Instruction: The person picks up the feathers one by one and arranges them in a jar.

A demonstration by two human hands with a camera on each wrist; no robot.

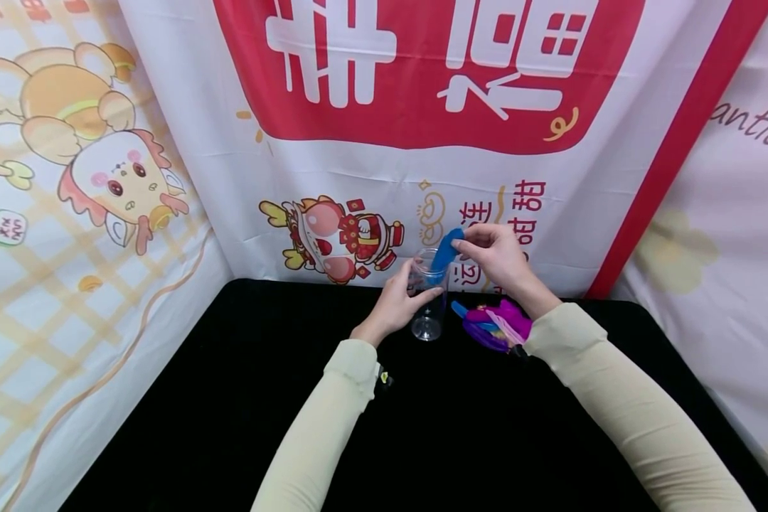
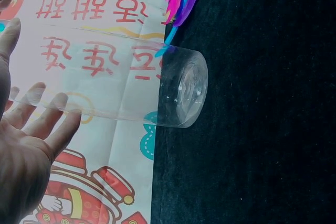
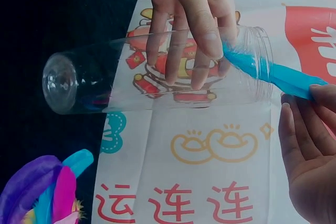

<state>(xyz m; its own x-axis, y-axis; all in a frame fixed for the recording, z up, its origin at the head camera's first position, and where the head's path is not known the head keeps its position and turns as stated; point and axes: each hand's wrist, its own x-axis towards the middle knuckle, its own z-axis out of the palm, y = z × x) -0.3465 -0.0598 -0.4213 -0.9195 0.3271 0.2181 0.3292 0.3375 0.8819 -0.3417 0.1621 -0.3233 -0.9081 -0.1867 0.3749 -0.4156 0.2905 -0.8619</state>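
Observation:
A clear plastic jar (image 1: 427,327) with an uncapped, threaded mouth is gripped near its top by my left hand (image 1: 392,304). In the right wrist view, that hand's thumb and fingers wrap round the jar's wall. My right hand (image 1: 496,257) pinches the outer end of a blue feather (image 3: 291,81) between thumb and fingers. The feather's other end reaches through the mouth into the upper part of the jar, while the lower part of the jar shows see-through. The left wrist view shows the jar's round base (image 2: 193,90) but little of the feather.
To the right of the jar, a heap of feathers (image 1: 510,320) in magenta, purple and blue lies on the black table (image 1: 435,427), below my right wrist. Just behind the table's far edge hangs a printed cloth (image 1: 198,142), with more printed cloth on both sides.

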